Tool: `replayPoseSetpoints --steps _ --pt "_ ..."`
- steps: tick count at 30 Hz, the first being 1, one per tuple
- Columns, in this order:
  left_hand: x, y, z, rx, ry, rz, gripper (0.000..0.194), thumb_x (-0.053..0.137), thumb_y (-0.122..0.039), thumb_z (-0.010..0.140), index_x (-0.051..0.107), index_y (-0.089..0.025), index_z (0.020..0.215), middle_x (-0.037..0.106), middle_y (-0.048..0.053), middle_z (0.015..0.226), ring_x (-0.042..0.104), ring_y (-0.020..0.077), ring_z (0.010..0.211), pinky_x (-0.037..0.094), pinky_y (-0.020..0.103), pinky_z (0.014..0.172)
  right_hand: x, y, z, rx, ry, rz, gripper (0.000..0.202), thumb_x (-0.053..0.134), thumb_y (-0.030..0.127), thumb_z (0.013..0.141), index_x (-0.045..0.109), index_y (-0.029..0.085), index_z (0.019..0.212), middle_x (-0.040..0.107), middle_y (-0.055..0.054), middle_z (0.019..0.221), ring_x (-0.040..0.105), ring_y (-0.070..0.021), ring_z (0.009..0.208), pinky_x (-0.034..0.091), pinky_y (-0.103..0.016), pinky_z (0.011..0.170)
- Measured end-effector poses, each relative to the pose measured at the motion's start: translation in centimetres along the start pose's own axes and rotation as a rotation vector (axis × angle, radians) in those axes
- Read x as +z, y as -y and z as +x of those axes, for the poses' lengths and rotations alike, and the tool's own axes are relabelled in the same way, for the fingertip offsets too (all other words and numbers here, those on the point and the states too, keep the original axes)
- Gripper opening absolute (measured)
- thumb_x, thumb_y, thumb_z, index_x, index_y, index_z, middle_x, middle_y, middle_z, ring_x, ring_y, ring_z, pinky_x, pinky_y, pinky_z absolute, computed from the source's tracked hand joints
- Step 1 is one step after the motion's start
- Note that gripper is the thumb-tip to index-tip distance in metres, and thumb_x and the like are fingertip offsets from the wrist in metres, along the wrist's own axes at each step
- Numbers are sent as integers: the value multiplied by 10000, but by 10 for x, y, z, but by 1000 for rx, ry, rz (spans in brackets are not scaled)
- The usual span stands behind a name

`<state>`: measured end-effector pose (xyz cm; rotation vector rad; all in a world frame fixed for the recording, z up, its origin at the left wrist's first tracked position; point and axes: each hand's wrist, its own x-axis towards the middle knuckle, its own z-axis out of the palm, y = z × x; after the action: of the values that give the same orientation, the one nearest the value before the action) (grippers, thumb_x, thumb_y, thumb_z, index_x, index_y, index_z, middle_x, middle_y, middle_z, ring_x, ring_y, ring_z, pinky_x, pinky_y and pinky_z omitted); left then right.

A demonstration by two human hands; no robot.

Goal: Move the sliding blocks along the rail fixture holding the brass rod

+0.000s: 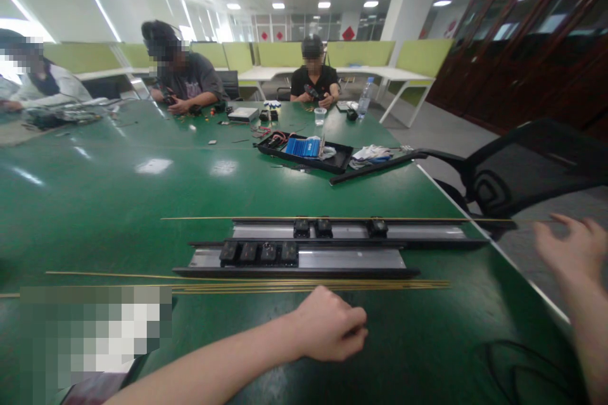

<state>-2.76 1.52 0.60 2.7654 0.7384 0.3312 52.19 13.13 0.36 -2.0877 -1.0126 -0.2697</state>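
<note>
Left hand (332,326): fingertips curled out of sight, palm hidden; contents, if any, unclear. Right hand (572,243): blurred; contact with long thin rod (213,218) can't be made out. Both forearms cut off by frame edges. Pixelated patch (109,323) masks object, lower left. Lettering on blue box (303,148) too small to read.

In the head view, the left hand (331,324) is curled above the green table (199,193), near several thin brass rods (304,285). The right hand (572,243) is near the end of another thin rod (204,218). Black blocks (268,253) sit in the two metal channels (351,259).
</note>
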Motion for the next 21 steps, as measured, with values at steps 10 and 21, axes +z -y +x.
replayPoseSetpoints --steps 10,21 --pt "-2 -4 1 -6 1 2 191 586 -316 930 548 -212 774 699 -24 664 640 145 555 228 275 467 6 -10 3 9 -2 -1 631 517 524 784 679 107 1229 461 -281 1535 381 -370 1483 283 -496 1210" --pt "1 -1 -1 -1 -25 -19 195 591 -320 924 544 -215 767 694 -27 656 623 140 547 236 268 473 9 -20 7 -2 -58 -6 709 542 606 793 675 104 1275 516 -306 1479 398 -393 1463 297 -536 1185"
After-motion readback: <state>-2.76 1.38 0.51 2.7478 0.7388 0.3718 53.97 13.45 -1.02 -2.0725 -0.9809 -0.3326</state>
